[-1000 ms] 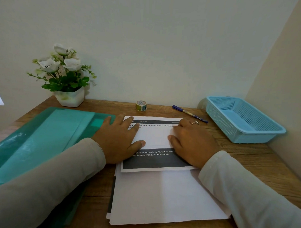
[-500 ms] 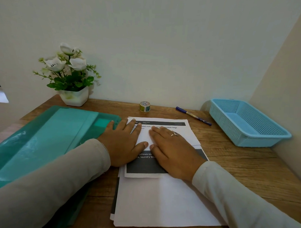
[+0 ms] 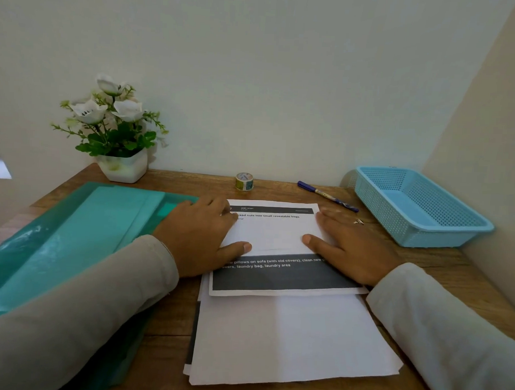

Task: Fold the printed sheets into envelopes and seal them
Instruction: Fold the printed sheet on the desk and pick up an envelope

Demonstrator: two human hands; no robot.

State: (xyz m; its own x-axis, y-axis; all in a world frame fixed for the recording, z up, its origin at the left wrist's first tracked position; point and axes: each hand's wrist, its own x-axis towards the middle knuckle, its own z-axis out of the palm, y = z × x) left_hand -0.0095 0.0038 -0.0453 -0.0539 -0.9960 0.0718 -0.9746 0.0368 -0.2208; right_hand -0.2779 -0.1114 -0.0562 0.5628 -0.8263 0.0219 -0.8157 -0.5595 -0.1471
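A folded printed sheet (image 3: 274,233) lies on the wooden desk, its white flap turned over a dark printed band. My left hand (image 3: 199,239) presses flat on the sheet's left side, fingers straight and thumb on the flap. My right hand (image 3: 350,247) presses flat on its right edge, a ring on one finger. Under the folded sheet sits a stack of white sheets (image 3: 289,339), blank side up. A small roll of patterned tape (image 3: 244,181) stands near the wall.
A teal plastic folder (image 3: 73,241) covers the desk's left side. A white pot of artificial flowers (image 3: 121,137) stands at the back left. A blue pen (image 3: 326,195) lies behind the sheet, and a light blue mesh basket (image 3: 419,206) sits at the right wall.
My right hand has slid from the middle of the folded sheet out to its right edge, flattening the flap. My left hand has stayed on the left side.
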